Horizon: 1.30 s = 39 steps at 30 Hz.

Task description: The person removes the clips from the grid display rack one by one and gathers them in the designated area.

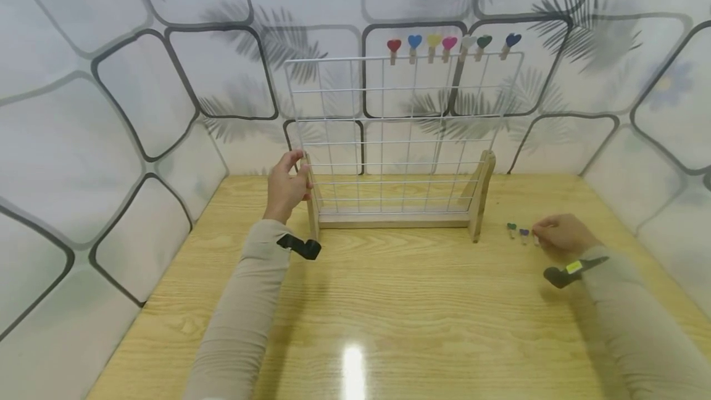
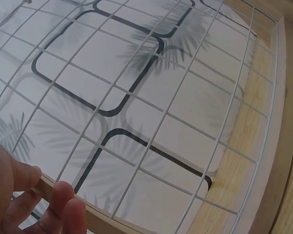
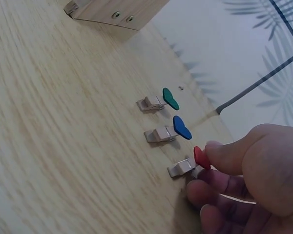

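A white wire grid [image 1: 382, 141] stands in a wooden base [image 1: 394, 224] on the table. My left hand [image 1: 289, 184] grips the left wooden upright [image 2: 100, 220], thumb on one side and fingers on the other. At the right, my right hand [image 1: 566, 233] pinches a small wooden clothespin with a red heart [image 3: 202, 157] between thumb and fingers, low at the tabletop. Beside it lie a blue-heart clothespin [image 3: 181, 127] and a green-heart clothespin [image 3: 170, 99]. Several heart clothespins are clipped along the grid's top wire, from a red one [image 1: 394, 47] to a dark blue one [image 1: 512, 41].
The light wooden table [image 1: 389, 301] spreads in front of the rack. Behind it and at both sides hangs a patterned cloth [image 1: 222, 73] with leaf prints. The rack's right wooden upright [image 1: 481, 196] stands between the grid and the loose clothespins.
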### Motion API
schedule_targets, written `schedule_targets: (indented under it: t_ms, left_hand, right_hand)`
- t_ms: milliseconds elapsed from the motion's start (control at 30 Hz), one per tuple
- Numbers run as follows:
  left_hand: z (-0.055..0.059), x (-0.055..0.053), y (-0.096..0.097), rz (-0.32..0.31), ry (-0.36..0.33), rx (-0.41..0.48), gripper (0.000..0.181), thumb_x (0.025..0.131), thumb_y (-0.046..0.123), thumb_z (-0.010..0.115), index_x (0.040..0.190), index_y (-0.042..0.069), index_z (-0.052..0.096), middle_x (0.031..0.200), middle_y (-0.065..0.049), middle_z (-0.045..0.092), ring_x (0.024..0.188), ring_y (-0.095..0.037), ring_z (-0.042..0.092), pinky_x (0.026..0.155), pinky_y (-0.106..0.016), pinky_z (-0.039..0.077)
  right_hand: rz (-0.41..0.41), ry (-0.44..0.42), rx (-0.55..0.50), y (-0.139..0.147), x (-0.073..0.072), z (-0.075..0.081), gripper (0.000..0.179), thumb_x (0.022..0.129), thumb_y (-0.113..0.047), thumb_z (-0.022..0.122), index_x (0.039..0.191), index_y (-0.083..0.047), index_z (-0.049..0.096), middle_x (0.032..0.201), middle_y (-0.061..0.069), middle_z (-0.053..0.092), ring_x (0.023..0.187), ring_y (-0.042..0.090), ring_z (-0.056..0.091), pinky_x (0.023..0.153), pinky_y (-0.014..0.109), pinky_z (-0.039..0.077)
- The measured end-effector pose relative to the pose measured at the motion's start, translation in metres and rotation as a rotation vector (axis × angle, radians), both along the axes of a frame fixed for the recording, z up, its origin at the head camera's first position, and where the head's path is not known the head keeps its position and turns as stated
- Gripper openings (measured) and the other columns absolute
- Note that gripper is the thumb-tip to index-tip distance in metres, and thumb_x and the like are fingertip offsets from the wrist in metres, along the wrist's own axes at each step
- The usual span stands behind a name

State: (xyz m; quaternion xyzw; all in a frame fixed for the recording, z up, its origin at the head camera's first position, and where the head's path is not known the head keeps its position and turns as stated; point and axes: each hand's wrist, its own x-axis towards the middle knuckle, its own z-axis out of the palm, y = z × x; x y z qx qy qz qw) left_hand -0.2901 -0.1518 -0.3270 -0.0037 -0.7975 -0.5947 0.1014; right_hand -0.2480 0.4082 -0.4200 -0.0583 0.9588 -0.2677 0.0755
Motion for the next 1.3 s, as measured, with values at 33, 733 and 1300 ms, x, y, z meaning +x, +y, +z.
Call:
schedule_targets:
  t_ms: [33,733,1300]
  left_hand:
    - [0.0,0.0,0.0,-0.001,0.0,0.0,0.035,0.101,0.017,0.052,0.137,0.014,0.05,0.148,0.002,0.044,0.067,-0.013,0.059,0.05,-0.023,0.054]
    - [0.008,-0.001,-0.002,-0.008,0.04,-0.033,0.036,0.101,0.017,0.052,0.137,0.013,0.05,0.147,0.002,0.045,0.065,-0.012,0.059,0.051,-0.025,0.055]
    - [0.0,-0.002,-0.002,-0.007,0.019,-0.03,0.038,0.1,0.015,0.052,0.138,0.012,0.049,0.145,0.001,0.047,0.063,-0.011,0.059,0.048,-0.025,0.054]
  right_hand:
    - [-0.002,0.002,0.005,0.001,0.0,0.0,0.037,0.1,-0.025,0.054,0.109,0.01,0.065,0.08,0.004,0.07,0.075,0.017,0.061,0.072,0.033,0.05]
    - [0.011,-0.007,-0.319,-0.058,-0.013,0.116,0.051,0.107,-0.028,0.032,0.132,0.015,0.041,0.115,0.019,0.062,0.083,0.01,0.064,0.071,0.031,0.056]
    - [0.173,0.206,-0.586,-0.185,-0.016,0.231,0.04,0.105,-0.031,0.04,0.117,0.001,0.059,0.107,0.006,0.062,0.081,0.018,0.063,0.067,0.027,0.055]
